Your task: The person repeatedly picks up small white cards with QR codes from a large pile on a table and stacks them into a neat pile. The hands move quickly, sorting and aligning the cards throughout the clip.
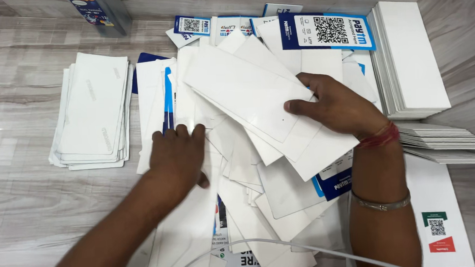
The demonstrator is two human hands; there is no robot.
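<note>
Right hand [339, 106]: fingers spread and partly curled, thumb on top, gripping a fan of white cards [257, 102] at their right end.
Fan axis: long sides run from upper left to lower right, slanting down toward the right hand; the free ends point away toward the upper left.
Left hand [178, 153]: palm down, fingers loosely bent, pressing flat on the loose pile [242, 204]; it grips nothing that can be seen.
Which hand is nearer: the right hand has the fan; the left hand lies just beside its lower left edge, fingertips close to the lowest card.
Pile: white cards strewn and overlapping under both hands, a few blue-edged ones mixed in.
Left stack [93, 112]: rough heap of white cards, well apart from the left hand, to its upper left.
Right stacks [408, 57]: a neat squared block beyond the right hand, a slanted lower one just beside the wrist.
Blue printed cards [327, 30]: lying face up at the far edge.
Cable [266, 243]: white, crossing the near side.
Floor [27, 207]: grey wood grain.
</note>
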